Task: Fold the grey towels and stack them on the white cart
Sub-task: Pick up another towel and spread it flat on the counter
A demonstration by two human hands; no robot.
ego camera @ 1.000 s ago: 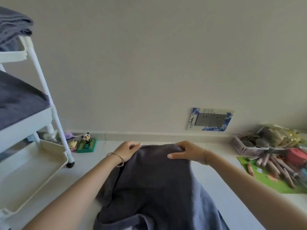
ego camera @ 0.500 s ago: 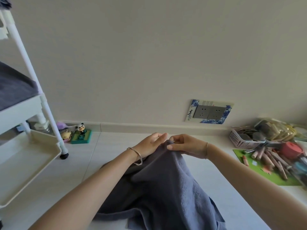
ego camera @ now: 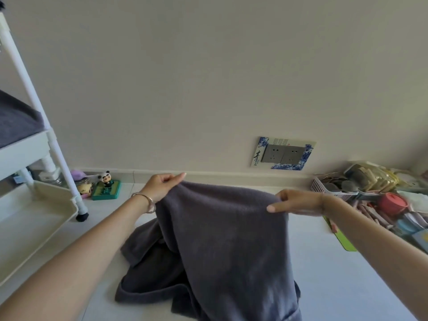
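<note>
**A:** ok going left to right, what've you got in front of you?

**B:** Far left you've got the white cart [ego camera: 59, 158]: smooth plastic trays on round tubular posts, black caster at the foot. You can see two trays for sure. The upper one holds a folded grey towel [ego camera: 16, 121], soft and matte, lying flat. The lower tray is a shallow cream-white tub with rounded corners.

**A:** and the little stuff behind the cart leg?

**B:** Three small figures on the floor by the skirting: a panda figure [ego camera: 105, 178] on a green base, a yellowish plush-looking one [ego camera: 84, 188], and something purple [ego camera: 77, 174] I can't make out.

**A:** hands?

**B:** Your left hand [ego camera: 162, 185] pinches the top edge of the grey towel [ego camera: 227, 239] between thumb and curled fingers, index finger pointing out; one thin metal bangle [ego camera: 144, 201] on that wrist. Your right hand [ego camera: 298, 201] grips the same edge further right, thumb on the near side, fingers tucked behind. Hands are well apart, so the edge is stretched between them.

**A:** where's the towel itself?

**B:** Held up in the middle, fuzzy terry, hanging in one broad panel. The lower part bunches in loose folds on the pale glossy tile floor [ego camera: 335, 286].

**A:** right side?

**B:** One double wall socket [ego camera: 283, 154], grey plate in a blue-and-white patterned frame. Below it, a cluttered pile: one white slotted plastic basket [ego camera: 328, 189], a round red lidded container [ego camera: 393, 202], a green mat [ego camera: 345, 244] and pinkish sticks too jumbled to count.
</note>
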